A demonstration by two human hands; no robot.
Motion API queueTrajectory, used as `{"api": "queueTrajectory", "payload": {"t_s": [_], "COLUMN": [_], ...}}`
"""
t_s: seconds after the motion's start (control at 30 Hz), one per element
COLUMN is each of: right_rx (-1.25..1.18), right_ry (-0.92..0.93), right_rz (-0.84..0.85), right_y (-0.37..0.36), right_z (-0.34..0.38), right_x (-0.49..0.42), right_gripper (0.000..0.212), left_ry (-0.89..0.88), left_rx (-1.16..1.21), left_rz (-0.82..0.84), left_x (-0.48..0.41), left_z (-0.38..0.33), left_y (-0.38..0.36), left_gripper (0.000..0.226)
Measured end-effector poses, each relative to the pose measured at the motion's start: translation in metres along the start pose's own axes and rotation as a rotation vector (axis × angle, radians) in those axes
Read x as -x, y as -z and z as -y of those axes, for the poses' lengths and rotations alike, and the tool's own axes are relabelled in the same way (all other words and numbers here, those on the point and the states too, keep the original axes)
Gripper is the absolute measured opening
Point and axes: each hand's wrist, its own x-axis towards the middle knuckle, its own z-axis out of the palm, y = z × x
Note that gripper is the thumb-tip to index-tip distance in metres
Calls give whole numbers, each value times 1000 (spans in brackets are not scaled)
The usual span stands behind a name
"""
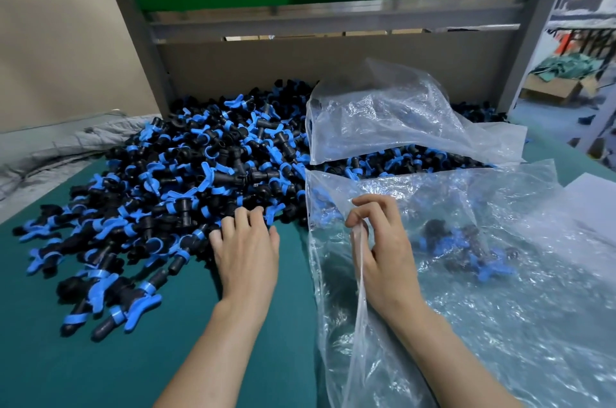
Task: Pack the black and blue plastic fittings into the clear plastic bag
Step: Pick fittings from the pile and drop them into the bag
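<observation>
packing barely started: a handful bagged, big pile left

left hand (246, 251): fingers (240, 217) near straight and slightly apart, tips resting on the near edge of the fittings pile (200, 167). nothing gripped as far as i can see, palm down over the green surface (100, 357).

right hand (383, 247): thumb and fingertips (358, 219) pinched together on the rim of the clear plastic bag (500, 324), lifting that edge so the mouth faces left toward the pile.

bag lies flat over the right half of the surface, running off the near edge. inside it is a small cluster of bagged fittings (466, 247), only a few, just past the right hand.

progress, my read: early. the loose pile covers the left and back of the surface up to the cardboard backboard (333, 61), and more shows at the back under a second clear bag (400, 121). nearly all of it is not yet packed.

room: bare green strip between pile and bag mouth, right where the hands are, so it's a short clear path for sweeping or carrying. near-left corner is bare too. back is closed off by the backboard and metal frame (140, 41). grey cloth (50, 154) sits beyond the left edge. strays at the pile's near-left edge lie close to the surface edge and could roll off if swept carelessly.
</observation>
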Motion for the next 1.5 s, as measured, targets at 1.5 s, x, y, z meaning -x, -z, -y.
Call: {"api": "queueTrajectory", "payload": {"t_s": [1.5], "right_rx": [-35], "right_ry": [-2], "right_rz": [-62], "right_y": [3], "right_z": [2], "right_x": [-3], "right_gripper": [17], "left_ry": [438], "left_rx": [1357], "left_rz": [-95], "left_x": [-4], "left_z": [6], "left_y": [19], "left_gripper": [33]}}
